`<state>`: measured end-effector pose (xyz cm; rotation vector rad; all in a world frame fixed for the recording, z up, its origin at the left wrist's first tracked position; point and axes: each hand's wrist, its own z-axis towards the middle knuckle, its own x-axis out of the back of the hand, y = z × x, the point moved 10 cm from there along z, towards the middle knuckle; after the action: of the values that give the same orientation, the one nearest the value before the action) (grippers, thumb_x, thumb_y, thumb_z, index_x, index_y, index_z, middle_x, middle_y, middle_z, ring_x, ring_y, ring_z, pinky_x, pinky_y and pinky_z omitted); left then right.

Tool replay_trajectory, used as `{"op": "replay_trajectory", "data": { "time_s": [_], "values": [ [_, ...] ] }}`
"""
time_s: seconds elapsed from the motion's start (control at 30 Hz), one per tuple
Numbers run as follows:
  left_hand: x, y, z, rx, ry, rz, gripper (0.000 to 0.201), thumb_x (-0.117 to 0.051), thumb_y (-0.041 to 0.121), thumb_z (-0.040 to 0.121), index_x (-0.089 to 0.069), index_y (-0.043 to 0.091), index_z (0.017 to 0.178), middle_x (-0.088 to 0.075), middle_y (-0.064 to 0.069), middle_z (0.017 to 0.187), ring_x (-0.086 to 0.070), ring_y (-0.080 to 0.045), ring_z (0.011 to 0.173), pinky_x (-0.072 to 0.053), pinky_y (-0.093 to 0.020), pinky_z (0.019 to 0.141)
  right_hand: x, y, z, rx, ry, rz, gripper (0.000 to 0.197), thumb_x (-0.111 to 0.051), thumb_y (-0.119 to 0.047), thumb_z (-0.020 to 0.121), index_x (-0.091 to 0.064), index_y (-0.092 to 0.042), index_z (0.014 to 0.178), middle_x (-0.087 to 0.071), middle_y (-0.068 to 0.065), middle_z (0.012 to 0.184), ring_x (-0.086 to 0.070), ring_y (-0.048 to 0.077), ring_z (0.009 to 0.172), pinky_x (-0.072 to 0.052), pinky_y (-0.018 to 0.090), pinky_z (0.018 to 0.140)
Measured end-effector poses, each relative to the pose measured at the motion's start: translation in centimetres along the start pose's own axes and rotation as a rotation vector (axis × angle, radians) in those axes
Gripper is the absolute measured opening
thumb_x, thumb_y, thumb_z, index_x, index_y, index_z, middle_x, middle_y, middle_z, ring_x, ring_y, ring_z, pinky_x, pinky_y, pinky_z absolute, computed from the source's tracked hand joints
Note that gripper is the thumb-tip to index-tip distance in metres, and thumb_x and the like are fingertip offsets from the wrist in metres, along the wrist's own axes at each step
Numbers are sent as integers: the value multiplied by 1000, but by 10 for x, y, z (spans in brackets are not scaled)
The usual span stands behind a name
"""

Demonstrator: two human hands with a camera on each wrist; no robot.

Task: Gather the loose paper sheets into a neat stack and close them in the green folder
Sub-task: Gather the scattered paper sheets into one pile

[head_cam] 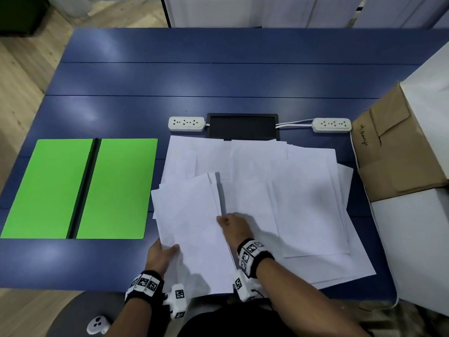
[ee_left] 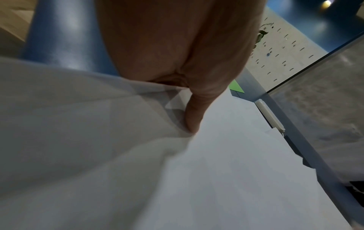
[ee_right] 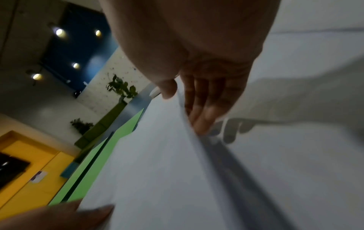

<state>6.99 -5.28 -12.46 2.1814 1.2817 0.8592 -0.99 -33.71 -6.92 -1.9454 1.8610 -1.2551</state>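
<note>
At table centre, left hand pinches the near-left edge of a raised bundle; right hand grips its right edge, likely squaring it. Loose sheets remain spread beneath; folder lies open, left.

Head view looks steeply down over desk. Both wrist views sit close, facing along fingers; all share paper sheets.
</note>
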Motion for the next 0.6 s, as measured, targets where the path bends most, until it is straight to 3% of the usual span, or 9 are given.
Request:
{"op": "replay_trajectory", "data": {
  "time_s": [0.07,0.13,0.2,0.33,0.43,0.53,0.6],
  "values": [
    [1,1,0,-6,6,16,41,-72,16,67,-69,8,107,-77,-19,99,-73,-38,88,-60,-54,82,55,22,2,-12,223,16,26,-63,-35,94,-60,-18,75,-67,6,78,-66,26,79,-54,36,72],
    [2,2,0,-3,8,29,37,-73,14,69,-69,9,106,-77,-18,99,-73,-39,90,-60,-55,83,119,60,-4,-108,454,-49,15,-73,-27,85,-67,-13,86,-70,11,91,-67,29,86,-53,36,78],
    [3,3,1,-2,7,39,32,-75,7,76,-69,9,108,-76,-20,101,-73,-41,93,-59,-56,85,167,101,-14,-233,563,-72,23,-75,-26,79,-67,-12,96,-65,13,105,-65,34,96,-50,36,85],
    [1,7,-1,8,19,61,34,-76,14,68,-68,11,101,-75,-21,98,-72,-39,90,-59,-54,86,173,119,-18,-184,477,69,21,-74,-16,84,-67,-7,101,-69,10,99,-67,26,90,-49,27,78],
    [-1,9,-3,16,26,62,30,-77,15,66,-68,11,94,-75,-22,94,-72,-39,86,-58,-54,84,141,102,-13,-111,429,68,38,-76,-12,78,-64,-4,113,-61,12,115,-64,25,95,-52,30,87],
    [-2,8,-2,18,27,55,36,-78,14,67,-69,3,101,-74,-26,97,-70,-37,84,-57,-52,83,108,97,-8,-207,397,121,62,-80,-14,73,-52,-7,129,-56,12,125,-61,27,105,-48,29,91],
    [-1,2,3,22,29,62,49,-78,19,63,-69,0,107,-75,-26,98,-71,-39,86,-57,-54,84,94,99,-6,-291,366,147,59,-77,-16,76,-51,-14,128,-65,8,122,-67,29,106,-52,31,89]
  ]
}}
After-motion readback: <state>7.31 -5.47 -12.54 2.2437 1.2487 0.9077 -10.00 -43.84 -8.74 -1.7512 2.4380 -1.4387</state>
